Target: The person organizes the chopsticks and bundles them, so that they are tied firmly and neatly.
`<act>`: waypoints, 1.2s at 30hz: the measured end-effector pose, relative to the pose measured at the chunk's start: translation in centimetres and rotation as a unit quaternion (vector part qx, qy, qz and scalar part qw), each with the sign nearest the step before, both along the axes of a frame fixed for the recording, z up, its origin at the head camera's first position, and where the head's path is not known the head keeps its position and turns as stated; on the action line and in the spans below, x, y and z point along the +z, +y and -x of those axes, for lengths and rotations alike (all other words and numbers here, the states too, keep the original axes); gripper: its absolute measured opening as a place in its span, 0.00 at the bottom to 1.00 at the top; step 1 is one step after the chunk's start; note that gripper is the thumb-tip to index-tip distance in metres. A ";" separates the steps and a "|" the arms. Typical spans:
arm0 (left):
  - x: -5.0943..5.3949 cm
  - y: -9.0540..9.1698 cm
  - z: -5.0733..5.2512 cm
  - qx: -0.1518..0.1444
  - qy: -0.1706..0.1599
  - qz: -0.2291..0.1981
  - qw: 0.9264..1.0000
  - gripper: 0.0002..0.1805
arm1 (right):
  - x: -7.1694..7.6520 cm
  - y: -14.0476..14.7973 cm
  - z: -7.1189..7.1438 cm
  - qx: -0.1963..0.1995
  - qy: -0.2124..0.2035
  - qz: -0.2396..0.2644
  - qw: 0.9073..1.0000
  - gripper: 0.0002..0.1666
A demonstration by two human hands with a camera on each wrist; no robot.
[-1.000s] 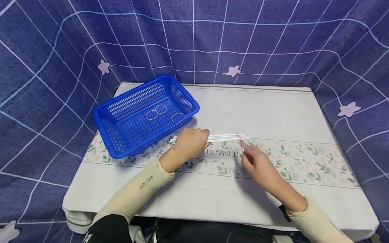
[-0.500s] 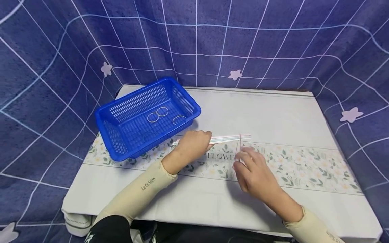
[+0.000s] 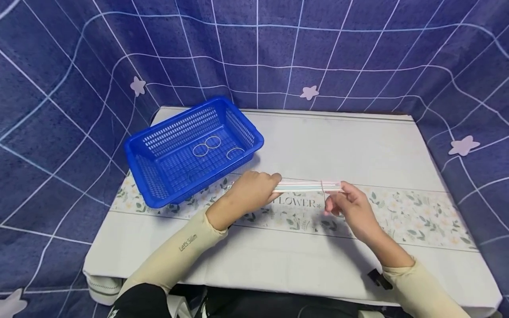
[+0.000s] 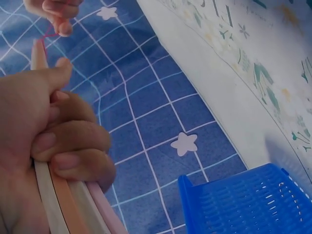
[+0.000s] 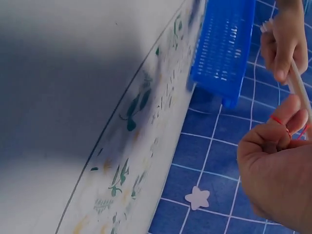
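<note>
For the bundle of thin sticks (image 3: 298,187), expect very little weight and good stiffness along the length, yet perhaps some danger of bending under too strong a squeeze. With such smooth-looking sides, likely to slide one against another in a loose grip; better to take hold around the middle with all fingers, as in the left hand (image 3: 254,190), closed firmly about the bundle above the worktop (image 3: 358,145), near the blue basket (image 3: 137,176). At the free end, the right hand (image 3: 351,210), fingers bent, pinching a thin red band (image 3: 322,189), probably soft and stretchy. Crossing the bundle there; impossible to tell whether fully looped around. In appearance, straight and narrow, in pale pink, white and blue-green, with orange visible from the left wrist. Material not certain.
</note>
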State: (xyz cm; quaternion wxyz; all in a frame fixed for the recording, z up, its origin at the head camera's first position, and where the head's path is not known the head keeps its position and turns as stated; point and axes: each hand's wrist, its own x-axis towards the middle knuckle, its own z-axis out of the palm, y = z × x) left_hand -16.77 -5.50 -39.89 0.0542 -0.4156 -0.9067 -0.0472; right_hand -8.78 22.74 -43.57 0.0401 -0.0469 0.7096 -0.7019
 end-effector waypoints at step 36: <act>-0.8 1.1 0.1 0.060 0.074 0.006 0.995 0.17 | 0.3 -3.8 -2.1 -0.197 0.281 -0.239 0.908 0.19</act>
